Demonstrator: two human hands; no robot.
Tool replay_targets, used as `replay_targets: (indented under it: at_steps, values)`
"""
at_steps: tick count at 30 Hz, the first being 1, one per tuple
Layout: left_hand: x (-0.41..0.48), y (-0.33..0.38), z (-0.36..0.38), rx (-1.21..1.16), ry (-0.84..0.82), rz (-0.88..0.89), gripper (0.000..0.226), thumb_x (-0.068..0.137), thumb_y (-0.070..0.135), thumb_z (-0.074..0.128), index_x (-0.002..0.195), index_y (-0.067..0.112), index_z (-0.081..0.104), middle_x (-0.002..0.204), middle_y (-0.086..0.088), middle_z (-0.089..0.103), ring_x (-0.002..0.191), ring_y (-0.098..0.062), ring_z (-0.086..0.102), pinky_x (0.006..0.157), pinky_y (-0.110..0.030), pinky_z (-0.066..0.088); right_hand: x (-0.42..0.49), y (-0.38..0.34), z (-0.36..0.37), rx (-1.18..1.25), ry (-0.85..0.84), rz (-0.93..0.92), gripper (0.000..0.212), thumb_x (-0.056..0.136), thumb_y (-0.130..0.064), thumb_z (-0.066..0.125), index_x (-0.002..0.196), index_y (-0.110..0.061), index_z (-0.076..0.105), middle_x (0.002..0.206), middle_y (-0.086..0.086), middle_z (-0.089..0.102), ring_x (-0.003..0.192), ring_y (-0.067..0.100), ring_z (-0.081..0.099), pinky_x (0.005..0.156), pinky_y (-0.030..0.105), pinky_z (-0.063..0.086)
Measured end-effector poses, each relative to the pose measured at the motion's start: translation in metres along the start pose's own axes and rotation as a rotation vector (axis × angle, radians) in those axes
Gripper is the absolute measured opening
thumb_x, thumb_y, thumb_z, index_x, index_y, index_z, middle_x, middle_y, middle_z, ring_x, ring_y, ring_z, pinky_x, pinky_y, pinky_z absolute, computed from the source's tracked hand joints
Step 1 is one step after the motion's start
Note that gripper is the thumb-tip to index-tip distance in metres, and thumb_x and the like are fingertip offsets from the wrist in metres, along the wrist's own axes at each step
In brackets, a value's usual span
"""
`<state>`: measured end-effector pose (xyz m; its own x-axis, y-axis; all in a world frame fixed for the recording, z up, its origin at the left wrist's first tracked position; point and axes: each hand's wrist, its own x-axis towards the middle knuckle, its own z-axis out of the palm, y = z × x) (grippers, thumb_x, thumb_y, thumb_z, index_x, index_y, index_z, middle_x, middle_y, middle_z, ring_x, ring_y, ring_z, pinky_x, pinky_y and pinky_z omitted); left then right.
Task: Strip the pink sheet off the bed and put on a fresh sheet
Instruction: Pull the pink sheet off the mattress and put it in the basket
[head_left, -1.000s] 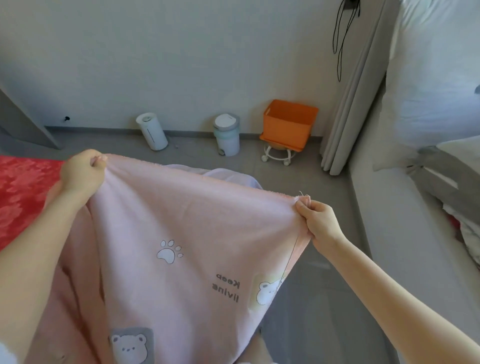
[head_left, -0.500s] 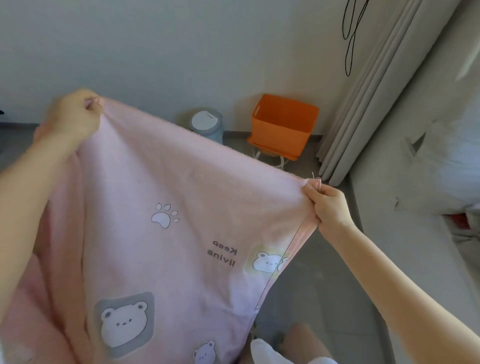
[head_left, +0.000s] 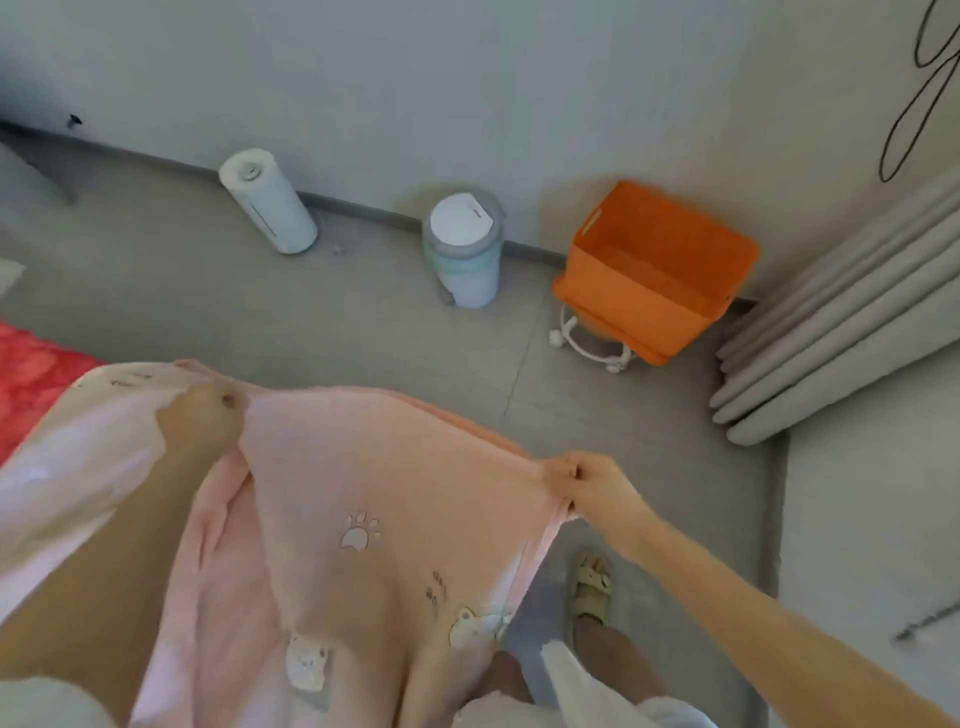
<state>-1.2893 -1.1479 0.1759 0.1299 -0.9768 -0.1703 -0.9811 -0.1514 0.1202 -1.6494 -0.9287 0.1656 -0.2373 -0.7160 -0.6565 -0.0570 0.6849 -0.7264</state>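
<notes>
Pink cloth is kept off the floor: the sheet (head_left: 374, 467) is gripped along its top hem by both hands and hung between them, nearer than the orange bin (head_left: 654, 270) and to its left. The left hand (head_left: 200, 421), blurred, is closed round a gathered corner. The right hand (head_left: 592, 483), the one closer to the bin, is seen pinching the hem between thumb and fingertips. The hem is held spread, probably so that the cloth can be folded or bundled tidily, and the rest is draped down in front of the legs. A red cover (head_left: 31, 374), far left of the bin, is left exposed, so the stripping is judged nearly done. No fresh sheet is seen.

Against the frame half a second ago, the left hand is lowered from wall height to roughly the right hand's level. The hem is brought down below the bin, and a white cylinder (head_left: 267, 200) left of the bin is uncovered. A sandalled foot (head_left: 589, 587) is now shown beneath the bin.
</notes>
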Motion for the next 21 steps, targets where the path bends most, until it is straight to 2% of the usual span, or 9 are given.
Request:
replay_targets:
  at_steps: [3, 6, 8, 10, 12, 15, 17, 19, 21]
  values:
    - [-0.012, 0.019, 0.027, 0.120, -0.034, -0.021, 0.022, 0.088, 0.020, 0.055, 0.100, 0.013, 0.071, 0.102, -0.020, 0.065, 0.096, -0.041, 0.060, 0.085, -0.042, 0.041, 0.038, -0.006, -0.001, -0.099, -0.108, 0.041, 0.018, 0.081, -0.001, 0.040, 0.069, 0.003, 0.051, 0.066, 0.015, 0.043, 0.068, 0.019, 0.042, 0.062, 0.034, 0.036]
    - [-0.035, 0.058, 0.039, -0.044, -0.054, -0.011, 0.024, 0.082, 0.027, 0.056, 0.092, 0.010, 0.069, 0.082, -0.014, 0.064, 0.078, -0.036, 0.060, 0.072, -0.035, 0.044, 0.067, -0.009, 0.006, -0.040, -0.169, 0.130, 0.019, 0.083, 0.002, 0.041, 0.090, 0.015, 0.052, 0.073, 0.021, 0.050, 0.071, 0.022, 0.051, 0.062, 0.041, 0.053]
    - [-0.059, 0.095, 0.047, -0.312, -0.352, 0.019, 0.014, 0.077, 0.026, 0.071, 0.087, 0.017, 0.067, 0.073, 0.000, 0.061, 0.071, -0.022, 0.057, 0.067, -0.022, 0.042, 0.087, -0.011, 0.016, 0.038, -0.242, 0.191, 0.027, 0.081, 0.003, 0.044, 0.103, 0.018, 0.048, 0.080, 0.018, 0.052, 0.077, 0.029, 0.057, 0.072, 0.046, 0.058]
    - [-0.082, 0.129, 0.062, -0.483, -0.706, 0.071, 0.030, 0.063, 0.036, 0.080, 0.088, 0.032, 0.065, 0.075, 0.008, 0.061, 0.071, -0.009, 0.056, 0.064, -0.010, 0.042, 0.108, -0.018, 0.028, 0.077, -0.255, 0.238, 0.039, 0.075, 0.000, 0.048, 0.109, 0.019, 0.043, 0.083, 0.031, 0.053, 0.084, 0.045, 0.060, 0.076, 0.058, 0.054]
    - [-0.097, 0.149, 0.089, -0.462, -0.870, 0.160, 0.048, 0.061, 0.039, 0.082, 0.102, 0.037, 0.056, 0.090, 0.013, 0.059, 0.081, -0.004, 0.056, 0.069, -0.013, 0.044, 0.131, -0.019, 0.044, 0.124, -0.252, 0.282, 0.046, 0.068, -0.009, 0.052, 0.105, 0.017, 0.044, 0.089, 0.040, 0.052, 0.090, 0.054, 0.056, 0.078, 0.068, 0.045]
    - [-0.101, 0.176, 0.122, -0.382, -0.594, 0.253, 0.051, 0.070, 0.030, 0.079, 0.111, 0.027, 0.049, 0.103, 0.024, 0.046, 0.088, 0.004, 0.045, 0.076, -0.010, 0.034, 0.153, -0.020, 0.061, 0.146, -0.260, 0.260, 0.015, 0.071, -0.014, 0.056, 0.070, -0.001, 0.048, 0.072, 0.022, 0.054, 0.069, 0.031, 0.058, 0.073, 0.055, 0.055]
    - [-0.093, 0.188, 0.141, -0.372, -0.450, 0.231, 0.038, 0.080, 0.023, 0.072, 0.113, 0.017, 0.056, 0.101, 0.017, 0.047, 0.087, 0.001, 0.042, 0.076, -0.011, 0.032, 0.170, -0.012, 0.063, 0.235, -0.281, 0.281, 0.023, 0.083, 0.000, 0.053, 0.062, -0.008, 0.048, 0.071, 0.025, 0.059, 0.063, 0.028, 0.059, 0.055, 0.030, 0.052]
    - [-0.085, 0.192, 0.162, -0.315, -0.493, 0.175, 0.026, 0.088, 0.028, 0.060, 0.109, 0.014, 0.057, 0.092, 0.009, 0.057, 0.081, -0.009, 0.053, 0.074, -0.023, 0.044, 0.189, -0.003, 0.056, 0.290, -0.220, 0.295, 0.022, 0.085, 0.006, 0.053, 0.065, -0.003, 0.051, 0.070, 0.028, 0.061, 0.054, 0.022, 0.061, 0.049, 0.020, 0.047]
    - [-0.078, 0.194, 0.184, -0.210, -0.545, 0.199, 0.023, 0.090, 0.033, 0.049, 0.100, 0.013, 0.057, 0.082, 0.002, 0.061, 0.073, -0.019, 0.058, 0.066, -0.032, 0.047, 0.207, 0.004, 0.046, 0.327, -0.110, 0.326, 0.016, 0.083, 0.008, 0.057, 0.073, -0.004, 0.053, 0.065, 0.016, 0.056, 0.044, 0.007, 0.057, 0.044, 0.015, 0.045]
